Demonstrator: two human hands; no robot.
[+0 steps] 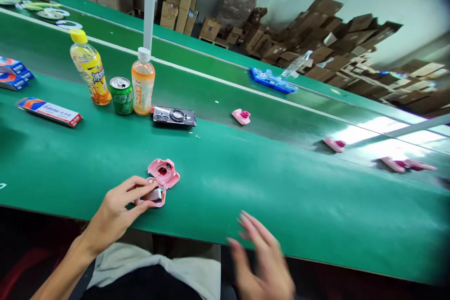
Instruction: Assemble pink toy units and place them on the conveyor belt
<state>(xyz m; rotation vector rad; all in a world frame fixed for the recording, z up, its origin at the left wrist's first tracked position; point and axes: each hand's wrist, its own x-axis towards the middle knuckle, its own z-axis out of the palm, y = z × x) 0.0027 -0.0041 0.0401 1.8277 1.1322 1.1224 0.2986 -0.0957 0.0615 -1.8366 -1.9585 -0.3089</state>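
At the front of the green bench lies a small pink plastic casing in two parts, with a dark round opening in the upper one. My left hand pinches the lower part between thumb and fingers. In that part sits a pale grey block, perhaps a battery; the fingers hide some of it. My right hand hangs over the bench's front edge to the right, blurred, thumb and fingers apart, holding nothing.
Behind the casing stand a yellow-capped bottle, a green can, an orange drink bottle and a phone. A long box lies left. Pink pieces and a blue tray rest beyond, below a white post.
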